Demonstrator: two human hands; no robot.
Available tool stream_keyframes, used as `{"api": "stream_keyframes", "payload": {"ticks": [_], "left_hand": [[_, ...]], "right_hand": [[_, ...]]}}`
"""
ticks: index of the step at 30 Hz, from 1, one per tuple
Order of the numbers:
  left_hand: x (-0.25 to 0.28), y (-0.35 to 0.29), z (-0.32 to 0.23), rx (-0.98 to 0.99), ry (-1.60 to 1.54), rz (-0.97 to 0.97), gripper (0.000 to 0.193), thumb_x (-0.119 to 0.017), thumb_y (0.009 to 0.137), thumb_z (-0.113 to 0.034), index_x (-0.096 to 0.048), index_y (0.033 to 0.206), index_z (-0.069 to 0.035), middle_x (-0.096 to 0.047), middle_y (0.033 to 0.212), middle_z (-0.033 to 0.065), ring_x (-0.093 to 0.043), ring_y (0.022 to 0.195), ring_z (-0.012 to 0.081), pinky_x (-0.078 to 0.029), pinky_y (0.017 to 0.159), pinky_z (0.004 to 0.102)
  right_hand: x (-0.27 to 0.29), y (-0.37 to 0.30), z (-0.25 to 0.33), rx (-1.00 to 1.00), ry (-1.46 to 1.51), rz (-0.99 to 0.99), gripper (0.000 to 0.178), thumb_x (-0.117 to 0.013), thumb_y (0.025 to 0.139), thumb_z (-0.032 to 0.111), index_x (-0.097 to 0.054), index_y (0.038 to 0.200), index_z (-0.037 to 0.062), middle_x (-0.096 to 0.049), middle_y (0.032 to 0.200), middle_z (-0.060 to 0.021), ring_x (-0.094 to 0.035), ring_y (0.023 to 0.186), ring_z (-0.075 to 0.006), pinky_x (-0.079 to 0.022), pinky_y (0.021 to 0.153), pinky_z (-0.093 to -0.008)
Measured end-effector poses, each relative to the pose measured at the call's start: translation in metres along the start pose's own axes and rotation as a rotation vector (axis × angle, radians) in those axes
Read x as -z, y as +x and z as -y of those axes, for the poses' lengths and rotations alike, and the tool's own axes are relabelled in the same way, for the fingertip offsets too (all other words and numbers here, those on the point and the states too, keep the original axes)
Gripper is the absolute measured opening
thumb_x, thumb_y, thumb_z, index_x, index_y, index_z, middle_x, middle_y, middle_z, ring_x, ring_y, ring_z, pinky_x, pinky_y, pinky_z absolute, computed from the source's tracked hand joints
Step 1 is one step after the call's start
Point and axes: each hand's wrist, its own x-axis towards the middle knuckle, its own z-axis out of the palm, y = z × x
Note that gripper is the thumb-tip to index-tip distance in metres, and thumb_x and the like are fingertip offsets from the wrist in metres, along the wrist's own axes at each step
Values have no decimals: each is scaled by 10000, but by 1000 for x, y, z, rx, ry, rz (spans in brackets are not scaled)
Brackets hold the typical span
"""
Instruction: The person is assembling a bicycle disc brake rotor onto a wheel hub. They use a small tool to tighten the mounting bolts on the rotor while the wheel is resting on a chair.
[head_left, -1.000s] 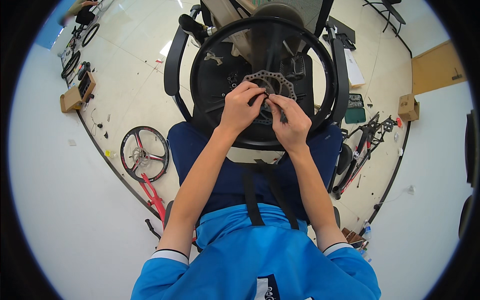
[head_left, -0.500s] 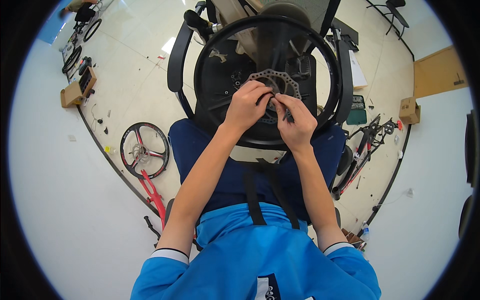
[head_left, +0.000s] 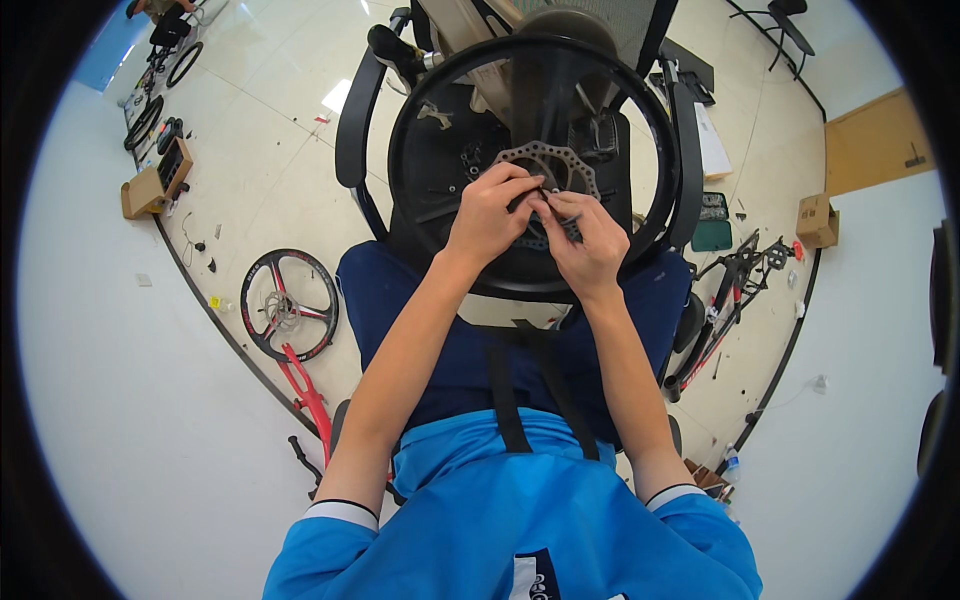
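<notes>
A black bicycle wheel (head_left: 398, 165) lies across the seat of a black office chair, its near rim by my thighs. At its hub is a silver disc brake rotor (head_left: 590, 178) with a scalloped, drilled edge, partly hidden by my hands. Over the rotor, my left hand (head_left: 490, 213) is closed in a pinch on something small and dark. My right hand (head_left: 592, 245) is closed too, its thumb and forefinger meeting the left fingertips. A thin dark rod (head_left: 573, 219) shows between the right fingers; its kind is unclear.
Small metal parts (head_left: 436, 115) and a pedal (head_left: 596, 135) lie on the chair seat. Armrests (head_left: 352, 135) flank the wheel. On the floor are a three-spoke wheel (head_left: 290, 305), a red fork (head_left: 305, 385), a bicycle frame (head_left: 725, 315), a green tool case (head_left: 712, 235) and cardboard boxes (head_left: 818, 222).
My right fingers have shifted slightly left and up against the left fingertips. The rod in the right hand has turned and sits higher. My left hand stays nearly where it was.
</notes>
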Motion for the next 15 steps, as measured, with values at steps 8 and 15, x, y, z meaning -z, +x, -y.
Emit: {"api": "stream_keyframes", "payload": {"ticks": [8, 15], "left_hand": [[-1, -1, -2, 13, -33, 19, 262, -691, 733, 82, -730, 982, 11, -660, 927, 109, -665, 859, 297, -556, 755, 361], [0, 0, -12, 53, -18, -8, 279, -672, 706, 107, -732, 958, 2, -679, 921, 109, -679, 829, 286, -557, 719, 343]], "right_hand": [[-2, 10, 7, -24, 31, 75, 305, -756, 753, -60, -730, 1045, 25, -746, 955, -105, -729, 815, -282, -591, 746, -331], [-3, -1, 1, -79, 120, 79, 277, -756, 743, -69, -743, 1003, 22, -755, 992, -114, -741, 880, -264, -590, 765, -326]]}}
